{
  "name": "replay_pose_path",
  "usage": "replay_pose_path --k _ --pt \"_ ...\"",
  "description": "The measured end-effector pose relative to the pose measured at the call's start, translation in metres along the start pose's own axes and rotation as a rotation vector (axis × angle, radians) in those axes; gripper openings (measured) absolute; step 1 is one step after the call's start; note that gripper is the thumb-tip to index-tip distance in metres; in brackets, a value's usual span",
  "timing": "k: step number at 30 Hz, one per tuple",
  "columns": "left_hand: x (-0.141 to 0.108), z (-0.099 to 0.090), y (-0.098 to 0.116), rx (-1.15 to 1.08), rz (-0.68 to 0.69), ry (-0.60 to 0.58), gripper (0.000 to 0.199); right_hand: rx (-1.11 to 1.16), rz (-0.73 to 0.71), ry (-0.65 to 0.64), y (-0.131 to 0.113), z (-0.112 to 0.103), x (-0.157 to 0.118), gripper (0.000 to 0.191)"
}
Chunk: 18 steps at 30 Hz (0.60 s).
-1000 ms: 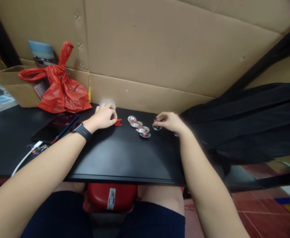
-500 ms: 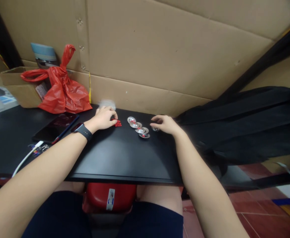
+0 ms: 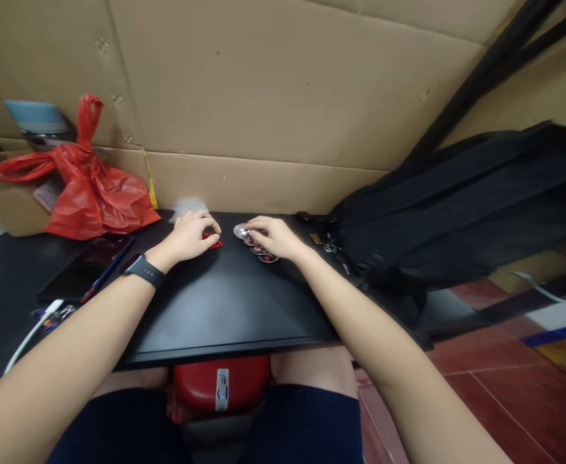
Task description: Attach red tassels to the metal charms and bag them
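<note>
My right hand [image 3: 275, 237] is over a small cluster of shiny domed metal discs [image 3: 268, 258] with red bits at their centres. Its thumb and forefinger close on one silver disc [image 3: 240, 231] at the cluster's far left end; the palm covers part of the others. To the left, my left hand [image 3: 192, 236] rests on the table with its fingers curved and a gap between thumb and forefinger. Red cord [image 3: 215, 243] lies beneath that thumb and in the gap, partly hidden. A crumpled clear plastic piece [image 3: 189, 206] sits just behind the left fingers.
On the black table [image 3: 205, 309], a phone [image 3: 84, 267], a white cable [image 3: 31, 338] and small keyrings [image 3: 60, 316] lie left. A tied red plastic bag [image 3: 99, 200] stands before a cardboard box [image 3: 12, 206]. A black backpack [image 3: 457, 206] fills the right side.
My right hand has moved left, from a disc at the right of the row onto the cluster's left end. My left hand stays by the red cord. The view has turned right.
</note>
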<state>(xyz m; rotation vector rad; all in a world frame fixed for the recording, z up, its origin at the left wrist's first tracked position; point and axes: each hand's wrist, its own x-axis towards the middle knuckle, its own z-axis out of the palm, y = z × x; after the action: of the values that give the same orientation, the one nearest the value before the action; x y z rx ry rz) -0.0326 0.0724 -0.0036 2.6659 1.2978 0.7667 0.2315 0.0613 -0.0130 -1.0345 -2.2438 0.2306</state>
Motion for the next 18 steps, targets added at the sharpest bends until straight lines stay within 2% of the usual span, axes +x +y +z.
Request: replay_pose_path --k 5,9,13,18 --pt "-0.005 0.005 0.021 -0.045 0.012 0.026 0.023 0.287 0.035 0.093 -0.01 -0.003 -0.005 0.032" --pt "-0.005 0.009 0.033 -0.109 0.092 0.088 0.023 0.495 0.059 0.128 -0.02 0.005 -0.005 0.039" --pt "-0.006 0.008 0.04 -0.153 0.121 0.173 0.02 0.477 0.035 0.151 -0.038 0.009 -0.001 0.039" --pt "-0.001 0.009 0.036 -0.166 0.096 0.203 0.018 0.476 0.044 0.134 -0.037 0.011 0.004 0.049"
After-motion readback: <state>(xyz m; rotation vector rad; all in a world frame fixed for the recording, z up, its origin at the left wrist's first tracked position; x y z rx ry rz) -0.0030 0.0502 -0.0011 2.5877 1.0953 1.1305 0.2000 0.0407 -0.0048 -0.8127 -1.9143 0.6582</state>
